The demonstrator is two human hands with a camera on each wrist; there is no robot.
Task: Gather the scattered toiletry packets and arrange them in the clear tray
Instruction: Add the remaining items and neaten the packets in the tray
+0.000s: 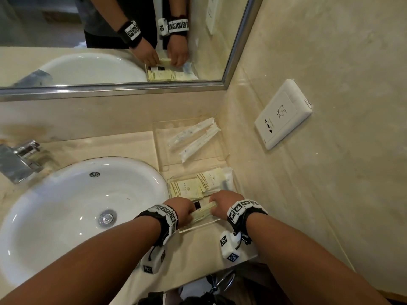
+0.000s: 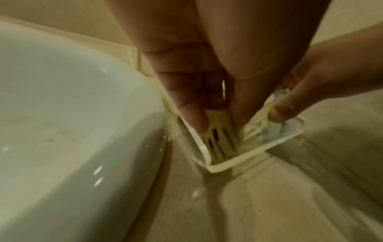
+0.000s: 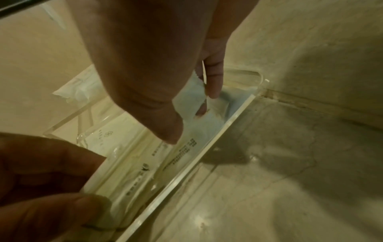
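Note:
The clear tray (image 1: 198,227) stands on the counter between the sink and the right wall. Over its near compartment, both hands hold one pale yellow packet (image 1: 203,211) by its ends. My left hand (image 1: 184,208) pinches the striped end (image 2: 219,144) between thumb and fingers. My right hand (image 1: 223,201) pinches the pale end (image 3: 189,101) just inside the tray wall (image 3: 207,150). Several yellow packets (image 1: 193,188) lie in the middle compartment. Two long white packets (image 1: 193,137) lie in the far one. My hands hide the floor of the near compartment.
A white sink (image 1: 66,205) sits directly left of the tray, with a chrome faucet (image 1: 17,159) at the far left. A wall socket (image 1: 284,115) is on the right wall. A mirror (image 1: 110,40) hangs behind. Bare counter (image 1: 198,249) lies in front of the tray.

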